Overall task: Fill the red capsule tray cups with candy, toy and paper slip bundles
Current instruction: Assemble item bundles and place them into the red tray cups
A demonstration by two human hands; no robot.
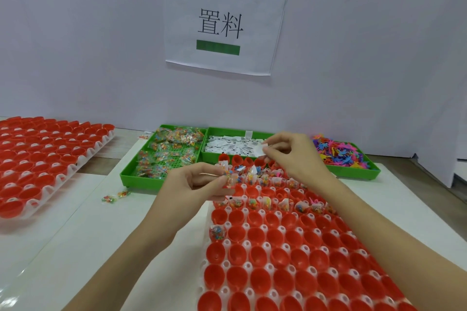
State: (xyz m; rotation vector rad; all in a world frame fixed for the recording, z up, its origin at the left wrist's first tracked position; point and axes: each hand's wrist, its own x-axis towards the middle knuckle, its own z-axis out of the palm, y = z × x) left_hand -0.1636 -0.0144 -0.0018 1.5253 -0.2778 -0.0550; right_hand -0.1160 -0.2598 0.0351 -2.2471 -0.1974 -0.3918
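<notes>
We see the left hand (199,179) at centre, fingers curled, pinching a small candy bag (230,179) over the far rows of the red capsule tray (290,247). Right hand (293,153) sits at 1 o'clock from it, fingertips pinching a white paper slip (260,151). Tray fills our 5 o'clock; far rows w/ bundles, near cups bare. Green bins at 12: candy bags (166,153), slips (235,146), toys (341,154) towards 2. Second red tray (45,156) at 9. Two loose candy bags (116,196) on the table.
</notes>
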